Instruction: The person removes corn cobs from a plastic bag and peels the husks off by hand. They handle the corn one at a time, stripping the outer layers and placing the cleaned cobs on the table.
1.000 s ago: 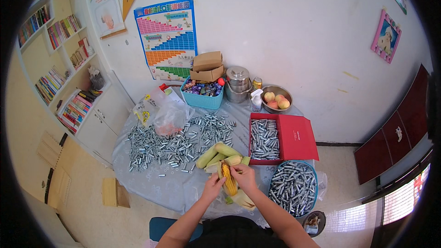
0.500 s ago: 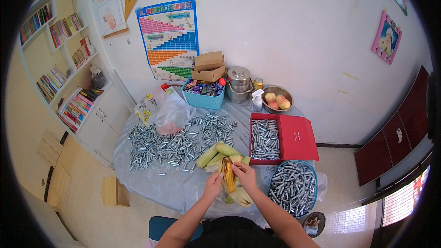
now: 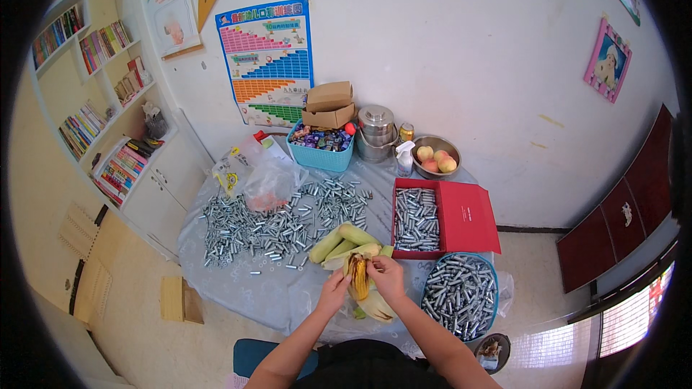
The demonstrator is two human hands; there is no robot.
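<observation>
Between my hands, near the table's front edge, is a partly husked corn cob (image 3: 358,276) with yellow kernels showing and dark brown silk at its upper end. My left hand (image 3: 334,293) is closed on its left side. On the other side, my right hand (image 3: 387,278) pinches near the top of the cob, at the silk and husk; the exact grip is too small to tell. Pale peeled husk (image 3: 376,307) hangs just below the cob. Several green unpeeled corn cobs (image 3: 344,240) lie directly behind my hands.
Loose metal bolts (image 3: 270,229) are spread across the left of the table. A red box (image 3: 468,216) and a blue basket (image 3: 497,288), both filled with metal parts, stand at right. Farther back are a light-blue basket (image 3: 321,159), a steel pot (image 3: 375,124) and a bowl of peaches (image 3: 436,155).
My right hand has shifted slightly at the top of the cob. Dark silk and husk now cover more of the upper kernels. My left hand stays almost in place.
</observation>
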